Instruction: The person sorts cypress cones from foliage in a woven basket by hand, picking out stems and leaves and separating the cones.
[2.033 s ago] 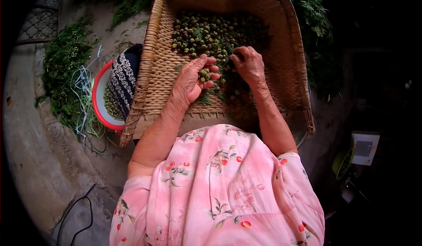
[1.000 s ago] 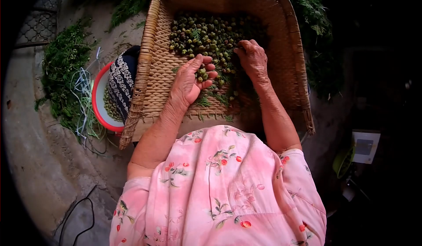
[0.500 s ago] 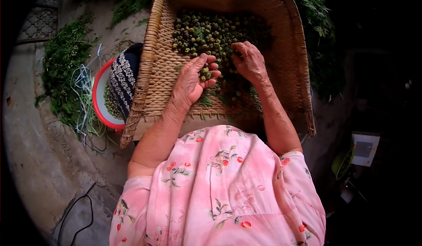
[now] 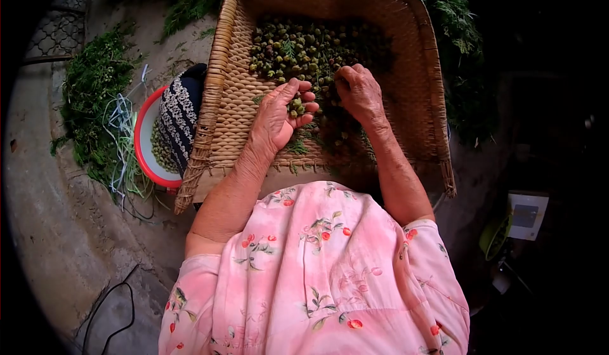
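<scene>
A woven wicker scoop basket (image 4: 236, 123) lies in front of me, open toward my body. A heap of small green-brown seed cones (image 4: 298, 47) fills its far part, mixed with green sprigs. My left hand (image 4: 279, 114) is cupped palm up over the basket, with several green cones (image 4: 296, 107) in its curled fingers. To its right, my right hand (image 4: 360, 95) hovers at the near edge of the heap, back upward. Its fingers are bent together toward the cones; whatever is between the fingertips is hidden.
Left of the basket stands a red-rimmed basin (image 4: 141, 140) holding small green pieces, partly behind dark patterned cloth (image 4: 179, 115). Leafy branches (image 4: 95, 95) and pale plastic strings (image 4: 122, 130) lie on the floor. More greenery (image 4: 453, 22) is at right. A black cable (image 4: 130, 298) lies lower left.
My right hand has shifted slightly down and toward me, its fingers still bent. My left hand stays in place with the cones.
</scene>
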### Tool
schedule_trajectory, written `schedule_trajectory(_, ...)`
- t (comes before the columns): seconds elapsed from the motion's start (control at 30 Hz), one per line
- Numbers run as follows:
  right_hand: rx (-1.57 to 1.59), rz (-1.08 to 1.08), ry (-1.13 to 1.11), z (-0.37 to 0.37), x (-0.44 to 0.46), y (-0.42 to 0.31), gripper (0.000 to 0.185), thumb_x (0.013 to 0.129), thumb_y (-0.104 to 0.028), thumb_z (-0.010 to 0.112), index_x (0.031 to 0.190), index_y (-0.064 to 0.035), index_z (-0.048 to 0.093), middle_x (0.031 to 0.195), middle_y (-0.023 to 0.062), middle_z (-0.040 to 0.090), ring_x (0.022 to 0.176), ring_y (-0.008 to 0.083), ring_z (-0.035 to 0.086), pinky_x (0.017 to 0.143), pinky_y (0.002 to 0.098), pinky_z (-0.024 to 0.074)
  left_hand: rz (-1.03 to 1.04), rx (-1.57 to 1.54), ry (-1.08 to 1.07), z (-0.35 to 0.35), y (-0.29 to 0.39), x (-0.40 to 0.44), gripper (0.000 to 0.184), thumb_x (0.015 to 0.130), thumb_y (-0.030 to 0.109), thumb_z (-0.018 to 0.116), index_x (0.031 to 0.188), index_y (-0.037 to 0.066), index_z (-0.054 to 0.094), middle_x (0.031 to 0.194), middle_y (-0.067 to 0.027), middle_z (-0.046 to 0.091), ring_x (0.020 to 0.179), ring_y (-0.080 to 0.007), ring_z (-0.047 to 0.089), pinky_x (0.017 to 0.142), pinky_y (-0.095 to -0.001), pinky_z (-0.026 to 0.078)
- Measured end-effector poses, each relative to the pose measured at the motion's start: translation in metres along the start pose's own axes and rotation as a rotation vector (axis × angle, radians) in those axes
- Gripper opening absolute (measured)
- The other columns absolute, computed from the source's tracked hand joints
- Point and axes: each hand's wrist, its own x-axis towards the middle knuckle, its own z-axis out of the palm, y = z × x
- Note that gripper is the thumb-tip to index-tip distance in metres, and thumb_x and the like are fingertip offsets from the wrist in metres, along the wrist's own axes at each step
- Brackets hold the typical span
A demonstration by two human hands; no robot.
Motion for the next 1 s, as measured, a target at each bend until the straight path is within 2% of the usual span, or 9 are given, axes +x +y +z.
schedule_trajectory(0.1, 0.256, 0.125, 0.104, -0.004, -0.004, -0.001, 0.007, 0.081, -0.009, 0.063, 0.087, -0.0086, 0.059, 0.082, 0.01, 0.054, 0.082, 0.0303, 0.054, 0.069, 0.0417, 0.0445, 0.008, 0.0, -0.002, 0.0, 0.0, 0.0, 0.034, 0.092, 0.035, 0.055, 0.105, 0.005, 0.06, 0.089, -0.0058, 0.062, 0.077, -0.0163, 0.062, 0.059, -0.0268, 0.051)
schedule_trajectory(0.17, 0.286, 0.147, 0.119, -0.018, -0.007, -0.01, 0.008, 0.083, -0.01, 0.063, 0.089, -0.0062, 0.062, 0.083, 0.0094, 0.058, 0.077, 0.0259, 0.058, 0.066, 0.0368, 0.0461, 0.011, 0.001, -0.003, 0.001, -0.001, -0.001, 0.034, 0.092, 0.035, 0.055, 0.106, 0.005, 0.06, 0.09, -0.0059, 0.062, 0.077, -0.0165, 0.062, 0.06, -0.027, 0.052)
schedule_trajectory(0.27, 0.889, 0.13, -0.109, -0.027, -0.008, -0.021, 0.015, 0.084, -0.015, 0.066, 0.095, -0.0045, 0.066, 0.086, 0.009, 0.065, 0.073, 0.0144, 0.06, 0.064, 0.028, 0.0472, -0.002, -0.015, -0.012, 0.004, 0.0, -0.001, 0.034, 0.092, 0.035, 0.055, 0.106, 0.005, 0.06, 0.09, -0.0061, 0.062, 0.078, -0.0166, 0.063, 0.06, -0.027, 0.052)
schedule_trajectory(0.4, 0.531, 0.056, 0.087, -0.015, -0.001, -0.02, 0.014, 0.081, -0.014, 0.067, 0.091, -0.0051, 0.065, 0.084, 0.0094, 0.062, 0.076, 0.0247, 0.061, 0.066, 0.0338, 0.0486, -0.014, -0.021, -0.017, 0.003, 0.002, -0.003, 0.035, 0.091, 0.037, 0.056, 0.106, 0.005, 0.06, 0.091, -0.0062, 0.062, 0.078, -0.0169, 0.063, 0.06, -0.0267, 0.052)
schedule_trajectory(0.5, 0.14, 0.061, 0.097, 0.001, 0.003, -0.014, 0.015, 0.077, -0.015, 0.069, 0.089, -0.0074, 0.064, 0.084, 0.009, 0.059, 0.083, 0.0292, 0.058, 0.07, 0.0394, 0.0475, -0.02, 0.009, -0.016, 0.0, 0.002, -0.002, 0.036, 0.091, 0.038, 0.056, 0.105, 0.006, 0.06, 0.091, -0.0063, 0.062, 0.078, -0.0169, 0.063, 0.06, -0.0268, 0.051)
schedule_trajectory(0.63, 0.031, 0.069, 0.014, 0.002, 0.005, -0.018, 0.016, 0.074, -0.016, 0.07, 0.088, -0.0096, 0.064, 0.085, 0.0086, 0.057, 0.089, 0.0294, 0.055, 0.073, 0.041, 0.0462, -0.014, 0.001, -0.013, 0.001, 0.002, -0.003, 0.035, 0.09, 0.038, 0.057, 0.105, 0.006, 0.06, 0.091, -0.0064, 0.062, 0.077, -0.0169, 0.062, 0.06, -0.0271, 0.051)
schedule_trajectory(0.87, 0.1, 0.073, 0.053, 0.004, 0.004, -0.012, 0.019, 0.071, -0.014, 0.072, 0.087, -0.0096, 0.064, 0.086, 0.0097, 0.057, 0.087, 0.0305, 0.056, 0.073, 0.0403, 0.0473, -0.002, 0.006, -0.019, 0.001, 0.0, -0.001, 0.036, 0.091, 0.038, 0.056, 0.105, 0.005, 0.06, 0.092, -0.0071, 0.062, 0.078, -0.0183, 0.063, 0.061, -0.0286, 0.053)
schedule_trajectory(0.97, 0.405, 0.154, 0.027, -0.018, 0.0, -0.027, 0.021, 0.074, -0.014, 0.073, 0.092, -0.0074, 0.064, 0.087, 0.0064, 0.062, 0.082, 0.0237, 0.061, 0.072, 0.0342, 0.0486, -0.01, -0.028, -0.024, 0.0, -0.001, 0.0, 0.039, 0.091, 0.039, 0.055, 0.106, 0.004, 0.059, 0.092, -0.0076, 0.063, 0.079, -0.0191, 0.063, 0.062, -0.0302, 0.054)
schedule_trajectory(1.0, 0.81, 0.21, -0.133, -0.027, -0.001, -0.029, 0.023, 0.076, -0.015, 0.073, 0.095, -0.0058, 0.064, 0.088, 0.0045, 0.064, 0.081, 0.0187, 0.061, 0.071, 0.0309, 0.0483, -0.016, -0.059, -0.028, -0.001, -0.001, 0.001, 0.04, 0.091, 0.04, 0.054, 0.106, 0.004, 0.059, 0.092, -0.0078, 0.063, 0.079, -0.0193, 0.063, 0.062, -0.0312, 0.055)
